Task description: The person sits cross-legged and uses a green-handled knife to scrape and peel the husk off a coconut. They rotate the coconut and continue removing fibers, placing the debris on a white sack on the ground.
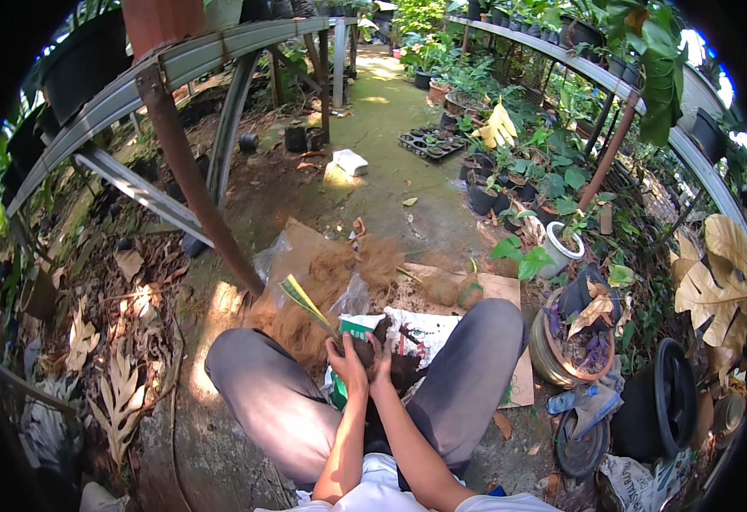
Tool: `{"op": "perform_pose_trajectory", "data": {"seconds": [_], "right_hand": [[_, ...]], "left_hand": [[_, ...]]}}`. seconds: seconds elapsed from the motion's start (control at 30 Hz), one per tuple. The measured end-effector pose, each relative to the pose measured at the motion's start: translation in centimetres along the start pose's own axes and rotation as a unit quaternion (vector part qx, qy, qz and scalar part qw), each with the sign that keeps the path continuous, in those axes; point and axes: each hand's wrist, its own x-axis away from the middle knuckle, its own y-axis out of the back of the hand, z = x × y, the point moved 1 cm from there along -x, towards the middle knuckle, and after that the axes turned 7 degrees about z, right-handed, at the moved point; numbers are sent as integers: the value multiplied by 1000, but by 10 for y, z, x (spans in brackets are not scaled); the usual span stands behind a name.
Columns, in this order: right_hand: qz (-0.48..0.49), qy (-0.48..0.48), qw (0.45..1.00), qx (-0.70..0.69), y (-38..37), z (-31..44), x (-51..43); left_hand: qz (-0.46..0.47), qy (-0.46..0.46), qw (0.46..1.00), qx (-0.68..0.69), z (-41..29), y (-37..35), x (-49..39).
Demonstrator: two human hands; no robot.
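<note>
My left hand [348, 365] and my right hand [381, 360] cup a dark ball of soil [362, 351] between them, low in front of me between my knees. From it a snake plant cutting with green and yellow leaves [307, 303] leans up to the left. Beneath and beyond my hands lies an opened plastic bag [421, 331], white and green, with dark soil [405, 371] on it. Brown coir fibre [328, 269] is heaped just ahead. Two fibre-wrapped balls [440, 289] with small shoots rest on a cardboard sheet [519, 358] at the right.
A rusty metal post [197, 185] holds up a shelf at the left. On the right stand a terracotta pot [562, 349], a white pot [562, 246] and a large black pot [655, 403]. A seedling tray [431, 144] and a white block [350, 162] lie on the path ahead.
</note>
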Motion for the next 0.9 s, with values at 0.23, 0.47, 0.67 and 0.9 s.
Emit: {"op": "perform_pose_trajectory", "data": {"seconds": [0.23, 0.47, 0.67, 0.9], "right_hand": [[-48, -263, 853, 448, 101, -81, 2], [17, -171, 645, 745, 98, -83, 13], [-29, -54, 636, 770, 70, -61, 27], [44, -60, 604, 794, 89, -91, 11]], "left_hand": [[46, 151, 972, 176, 18, 16, -11], [102, 130, 937, 307, -3, 22, -10], [58, 275, 854, 437, 1, 32, -8], [93, 244, 834, 486, 21, 45, -17]]}}
